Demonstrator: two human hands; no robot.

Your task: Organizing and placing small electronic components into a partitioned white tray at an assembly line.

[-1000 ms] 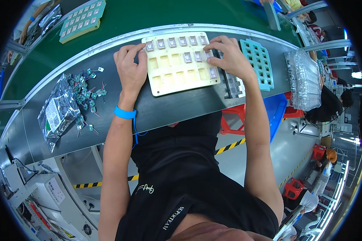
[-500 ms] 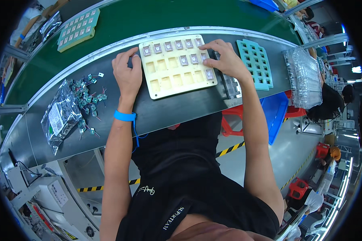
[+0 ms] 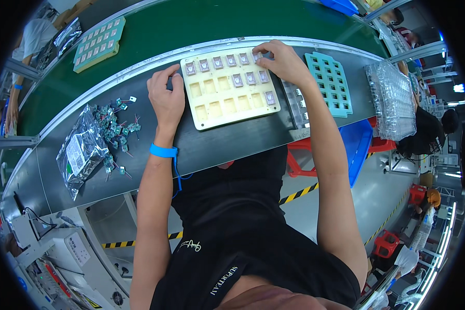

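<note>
A cream tray (image 3: 217, 121) with rows of rectangular pockets lies on the dark bench in front of me. Small pinkish-clear square parts (image 3: 237, 80) fill the top row, the right half of the middle row and the last pocket of the bottom row; the other pockets are bare. At the far right corner of the tray, my right hand (image 3: 283, 63) has its thumb and forefinger closed about the part in that corner pocket. My left hand (image 3: 167, 95), wearing a blue wrist strap (image 3: 163, 151), rests by the tray's left edge, thumb and bent fingers apart, holding nothing.
Left of me lie a heap of small green wired boards (image 3: 113, 126) and a silver bag (image 3: 80, 155). A black fixture (image 3: 295, 106), a teal tray (image 3: 329, 85) and stacked clear plastic trays (image 3: 390, 98) stand rightward. Another loaded tray (image 3: 98, 44) sits on the green belt.
My right hand has moved away from the middle row to the top right corner part. My left hand stays beside the tray. A co-worker's arm has come into view at the far left.
</note>
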